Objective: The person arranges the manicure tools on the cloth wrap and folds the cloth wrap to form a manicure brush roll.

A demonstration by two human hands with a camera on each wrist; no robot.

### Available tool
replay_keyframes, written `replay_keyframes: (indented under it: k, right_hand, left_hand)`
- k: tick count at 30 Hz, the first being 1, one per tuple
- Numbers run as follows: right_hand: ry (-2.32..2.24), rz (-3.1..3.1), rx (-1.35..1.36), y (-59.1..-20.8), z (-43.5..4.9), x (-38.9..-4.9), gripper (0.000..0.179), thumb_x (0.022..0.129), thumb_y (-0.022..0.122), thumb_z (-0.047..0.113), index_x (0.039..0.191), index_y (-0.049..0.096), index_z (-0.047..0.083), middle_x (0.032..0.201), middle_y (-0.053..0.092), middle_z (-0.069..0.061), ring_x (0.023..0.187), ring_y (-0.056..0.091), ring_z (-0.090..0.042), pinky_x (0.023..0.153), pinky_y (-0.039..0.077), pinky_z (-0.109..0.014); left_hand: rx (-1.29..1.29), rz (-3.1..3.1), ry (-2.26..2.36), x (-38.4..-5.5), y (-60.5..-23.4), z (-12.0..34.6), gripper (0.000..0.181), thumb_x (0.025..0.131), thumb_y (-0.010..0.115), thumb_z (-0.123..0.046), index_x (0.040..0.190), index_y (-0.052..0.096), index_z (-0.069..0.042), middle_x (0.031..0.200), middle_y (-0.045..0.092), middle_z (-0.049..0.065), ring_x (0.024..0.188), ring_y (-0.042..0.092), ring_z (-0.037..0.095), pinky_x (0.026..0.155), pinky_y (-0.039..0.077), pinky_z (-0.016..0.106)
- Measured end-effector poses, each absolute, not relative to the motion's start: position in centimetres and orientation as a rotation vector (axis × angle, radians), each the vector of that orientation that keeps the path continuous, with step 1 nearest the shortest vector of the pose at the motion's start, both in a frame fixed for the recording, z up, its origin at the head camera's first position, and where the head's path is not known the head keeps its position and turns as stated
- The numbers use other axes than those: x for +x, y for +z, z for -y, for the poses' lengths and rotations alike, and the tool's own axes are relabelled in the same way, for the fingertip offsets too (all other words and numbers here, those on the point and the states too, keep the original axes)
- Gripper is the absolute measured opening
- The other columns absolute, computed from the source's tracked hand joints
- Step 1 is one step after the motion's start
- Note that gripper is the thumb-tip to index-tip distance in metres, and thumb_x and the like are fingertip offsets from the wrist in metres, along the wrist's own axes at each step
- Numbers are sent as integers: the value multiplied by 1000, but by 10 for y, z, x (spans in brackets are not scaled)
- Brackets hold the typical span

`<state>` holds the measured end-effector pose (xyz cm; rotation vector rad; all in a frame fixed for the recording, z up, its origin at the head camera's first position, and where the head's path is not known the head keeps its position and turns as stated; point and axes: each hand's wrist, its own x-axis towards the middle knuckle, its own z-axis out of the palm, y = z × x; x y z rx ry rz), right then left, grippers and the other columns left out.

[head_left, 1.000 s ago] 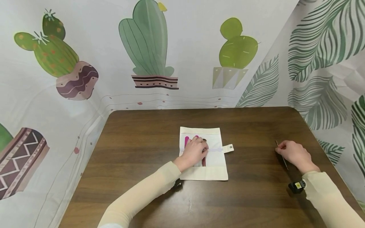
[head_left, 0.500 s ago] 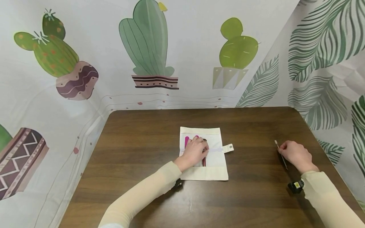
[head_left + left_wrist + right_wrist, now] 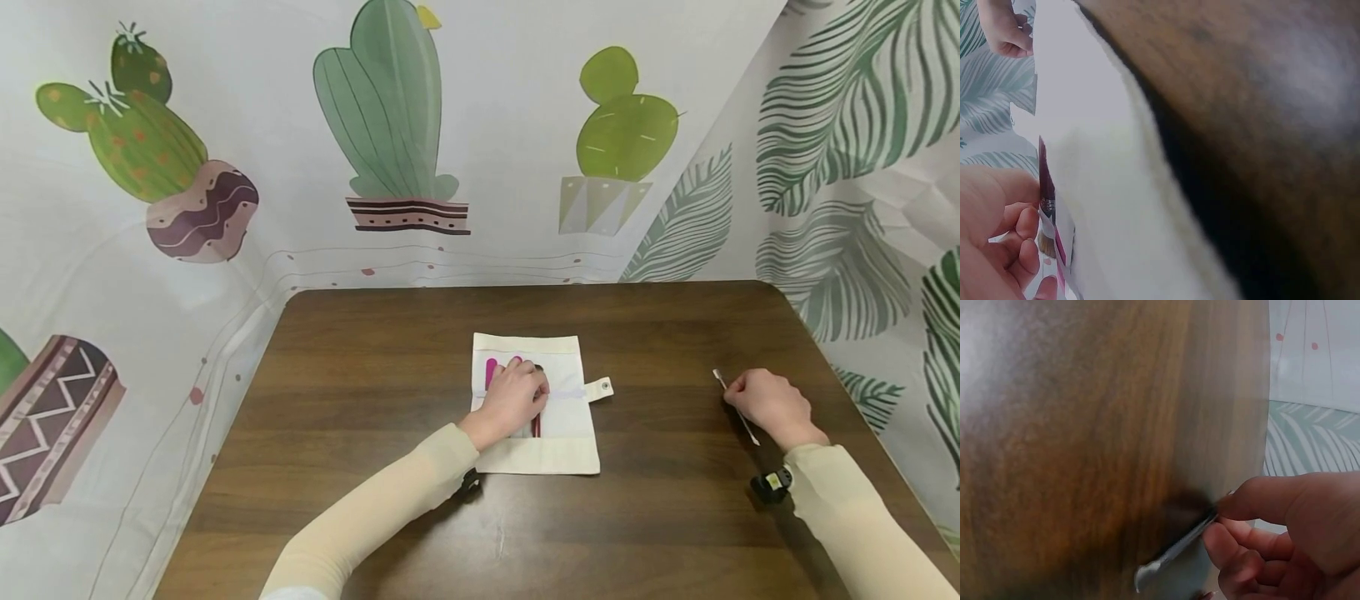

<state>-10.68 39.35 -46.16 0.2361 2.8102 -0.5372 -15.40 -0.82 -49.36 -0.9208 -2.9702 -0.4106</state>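
Right hand (image 3: 772, 406) near the desk's right side; its grip pinches a thin metallic tool (image 3: 1175, 549) between thumb and fingertips, tool slanted, one end poking out past the fingers, the other pointing toward the near side. Left hand (image 3: 513, 396) lies over an open cream fabric pouch (image 3: 566, 421), fingers bent, at the tools in it; can't tell whether that grip pinches one or only rests there. Pouch sits flat mid-desk, well left of the metallic tool, snap tab (image 3: 600, 389) out to the right. In the pouch: dark red handles (image 3: 536, 427) just below the left hand, magenta tool (image 3: 491, 371) at upper left. Brown wood-look desk (image 3: 375, 358); cactus-print backdrop (image 3: 517, 125) behind.
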Motion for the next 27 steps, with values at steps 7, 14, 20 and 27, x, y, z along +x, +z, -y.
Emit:
replay_keyframes:
  k: [7,14,20,27]
  right_hand:
    - [-589,-2811,220,-466,-391,-107,16,88,58,18,89,69,6,79,62,-9,68,56,-27,56,41,-40]
    - [-663,-2856,136,-468,-380,-112,21,93,63,17,98,69,-2,88,69,-15,74,61,-28,64,46,-41]
    - [-788,-2894,86,-464,-361,-118,24,95,67,17,103,68,-5,91,71,-16,80,64,-28,71,47,-43]
    - [-893,-2850,23,-454,-337,-127,32,101,66,23,113,67,-6,102,72,-23,92,67,-37,72,50,-40]
  left_hand:
    - [-919,2980,-420,-153,-493,8,7,98,71,-22,94,76,-19,100,69,-3,97,57,19,82,44,38]
    - [-910,2960,-425,-153,-491,9,7,97,71,-22,93,76,-19,97,68,-2,97,58,19,81,44,38]
    - [-901,2956,-443,-154,-492,7,8,97,71,-21,92,76,-18,94,67,-2,95,58,19,80,44,37]
    - [-889,2952,-471,-156,-492,7,8,97,70,-21,93,76,-18,95,67,-2,96,58,19,82,44,39]
